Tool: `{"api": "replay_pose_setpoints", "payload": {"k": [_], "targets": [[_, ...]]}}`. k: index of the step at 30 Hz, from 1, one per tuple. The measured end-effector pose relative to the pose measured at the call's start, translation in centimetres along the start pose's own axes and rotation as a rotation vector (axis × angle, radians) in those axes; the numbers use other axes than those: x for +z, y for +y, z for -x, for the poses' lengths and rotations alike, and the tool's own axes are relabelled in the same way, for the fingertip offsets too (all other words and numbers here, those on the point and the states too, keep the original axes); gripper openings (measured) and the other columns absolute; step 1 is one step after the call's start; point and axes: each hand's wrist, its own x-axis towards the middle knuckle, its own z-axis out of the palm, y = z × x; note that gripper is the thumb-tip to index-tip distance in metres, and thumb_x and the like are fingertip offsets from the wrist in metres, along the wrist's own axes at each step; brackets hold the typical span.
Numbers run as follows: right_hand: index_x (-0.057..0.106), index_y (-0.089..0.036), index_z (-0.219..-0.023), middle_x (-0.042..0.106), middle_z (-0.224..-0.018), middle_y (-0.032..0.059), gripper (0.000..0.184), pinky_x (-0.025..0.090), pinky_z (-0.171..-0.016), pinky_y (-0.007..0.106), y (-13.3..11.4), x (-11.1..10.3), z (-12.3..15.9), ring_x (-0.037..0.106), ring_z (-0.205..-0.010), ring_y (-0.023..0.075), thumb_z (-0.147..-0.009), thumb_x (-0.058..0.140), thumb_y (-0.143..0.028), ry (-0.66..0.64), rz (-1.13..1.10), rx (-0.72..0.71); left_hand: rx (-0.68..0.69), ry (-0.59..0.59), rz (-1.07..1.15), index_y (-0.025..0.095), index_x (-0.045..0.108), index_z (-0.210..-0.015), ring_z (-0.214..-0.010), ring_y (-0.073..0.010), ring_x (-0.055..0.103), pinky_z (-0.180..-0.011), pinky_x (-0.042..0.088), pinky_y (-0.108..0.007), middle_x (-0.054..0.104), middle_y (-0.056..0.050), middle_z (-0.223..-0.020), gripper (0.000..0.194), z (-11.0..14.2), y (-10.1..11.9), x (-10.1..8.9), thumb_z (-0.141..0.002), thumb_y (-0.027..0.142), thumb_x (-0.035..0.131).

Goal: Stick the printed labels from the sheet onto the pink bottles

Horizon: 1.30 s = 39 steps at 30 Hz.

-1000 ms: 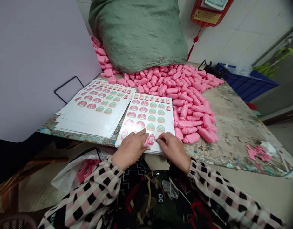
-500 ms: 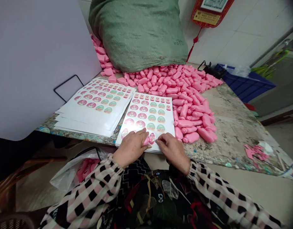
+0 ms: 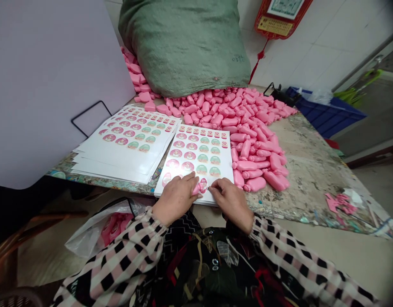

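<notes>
At lower centre, the left hand [image 3: 176,198] pinches a small pink plastic bottle [image 3: 195,189] over a white sticker sheet [image 3: 183,140]; the right hand [image 3: 233,204] has bunched fingers, contents unclear; a slipping pinch could skew contact.

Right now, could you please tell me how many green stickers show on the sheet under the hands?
8 green stickers: four rows of two, right half of the sheet, beyond the left hand and right hand, which may hide others.

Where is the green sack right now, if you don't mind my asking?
In the head view, the green sack sits at the top, left of centre, over the far part of the pink pieces, left of the red wall hanging.
</notes>
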Motion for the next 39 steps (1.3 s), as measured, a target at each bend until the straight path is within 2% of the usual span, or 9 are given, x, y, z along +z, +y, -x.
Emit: {"api": "replay_pose_setpoints", "payload": {"k": [6,16,23,27,31,34,39], "targets": [[0.059,-0.022,-0.082,0.06,-0.084,0.001,0.019,0.029,-0.06,0.025,-0.6,0.5,-0.4,0.053,-0.071,0.0135,-0.088,0.045,-0.034,0.056,0.029,0.085,0.001,-0.009,0.015,0.018,0.052,-0.118,-0.115,-0.0259,0.051,-0.094,0.039,-0.04,0.053,-0.011,-0.129,0.04,0.0,-0.1,0.1,-0.084,0.038,0.052],[0.061,-0.021,-0.079,0.063,-0.08,0.0028,0.027,0.029,-0.056,0.025,-0.9,0.2,-1.2,0.053,-0.067,0.0141,-0.087,0.045,-0.041,0.022,-0.018,0.129,0.006,-0.005,0.052,0.018,0.052,-0.119,-0.114,-0.027,0.051,-0.095,0.038,-0.041,0.052,-0.012,-0.13,0.043,0.0,-0.2,0.2,-0.083,0.041,0.053],[0.06,-0.022,-0.072,0.064,-0.075,0.0008,0.027,0.027,-0.054,0.025,-1.2,-0.1,-1.8,0.053,-0.066,0.0143,-0.082,0.051,-0.045,0.013,-0.018,0.175,0.095,-0.009,0.066,0.023,0.048,-0.126,-0.115,-0.0256,0.049,-0.094,0.037,-0.041,0.051,-0.011,-0.129,0.042,1.4,0.4,-0.5,-0.086,0.036,0.049],[0.062,-0.022,-0.073,0.064,-0.076,0.0008,0.025,0.028,-0.055,0.025,-1.2,-0.2,-1.8,0.054,-0.067,0.0142,-0.08,0.053,-0.044,0.018,-0.028,0.18,0.045,-0.051,0.032,0.029,0.046,-0.128,-0.107,-0.0264,0.052,-0.088,0.042,-0.042,0.036,-0.013,-0.141,0.045,3.3,2.2,0.1,-0.084,0.036,0.052],[0.063,-0.021,-0.073,0.065,-0.075,0.0021,0.028,0.028,-0.053,0.026,-1.4,-0.3,-1.9,0.054,-0.065,0.0144,-0.079,0.053,-0.046,0.014,-0.029,0.194,-0.035,-0.051,0.001,0.034,0.035,-0.135,-0.099,-0.0257,0.055,-0.084,0.044,-0.042,0.019,-0.015,-0.149,0.059,4.2,3.7,1.4,-0.081,0.034,0.057],[0.063,-0.022,-0.071,0.065,-0.072,0.0005,0.025,0.028,-0.052,0.026,-1.4,-0.3,-2.1,0.055,-0.063,0.0142,-0.077,0.056,-0.045,0.015,-0.029,0.202,-0.066,-0.034,-0.021,0.038,0.029,-0.138,-0.097,-0.0247,0.055,-0.082,0.045,-0.041,0.015,-0.014,-0.15,0.061,4.3,4.0,2.0,-0.083,0.034,0.054],[0.063,-0.022,-0.068,0.064,-0.068,-0.0006,0.022,0.028,-0.051,0.026,-1.6,-0.7,-2.4,0.055,-0.062,0.014,-0.074,0.06,-0.043,0.028,-0.03,0.192,-0.083,-0.016,-0.038,0.039,0.032,-0.137,-0.096,-0.0247,0.055,-0.082,0.046,-0.041,0.017,-0.013,-0.15,0.054,4.3,4.1,2.4,-0.086,0.034,0.048]]}}
